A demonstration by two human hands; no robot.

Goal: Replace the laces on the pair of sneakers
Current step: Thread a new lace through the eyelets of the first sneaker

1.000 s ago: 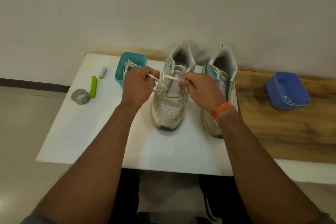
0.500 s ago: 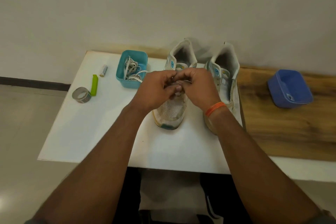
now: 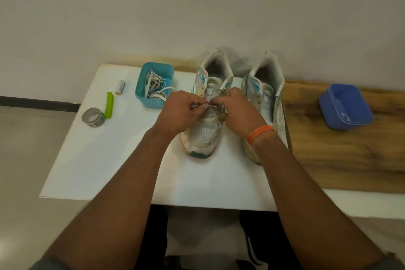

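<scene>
Mid-frame, on the white board (image 3: 114,160): left sneaker (image 3: 205,136) of the pair, toe toward the camera, with both hands meeting over its lower eyelets. Left hand (image 3: 179,112) curled, pinching a short stretch of white lace (image 3: 211,105) between thumb and forefinger. Right hand (image 3: 238,109) also curled, fingertips tucked at the inner eyelet row, apparently gripping the same lace — exact hold hidden behind the knuckles. Orange thread band (image 3: 259,133) on the right wrist.

Just right of it, touching or nearly so: second sneaker (image 3: 264,94), eyelets bare, no lace visible. Upper left of centre: teal tub (image 3: 153,83) holding a tangle of white laces (image 3: 156,87), one strand spilling over the near rim toward the left hand. Further left: battery (image 3: 120,90), green clip (image 3: 109,105), tape roll (image 3: 93,117). Far right on the wooden bench (image 3: 339,155): blue container (image 3: 345,107).

Lacing barely begun, judging by the empty upper eyelets.

Risks from here:
- Uneven ends, if pulled through without centring — one side short at the top.
- Twisted flat lace, if fed without smoothing.
- Skipped or doubled eyelet, with knuckles blocking sight of the row.
- Sneaker sliding on the smooth board under a hard tug, bumping its neighbour.
- Spilled strand snagging on the left wrist, dragging the tub.
</scene>
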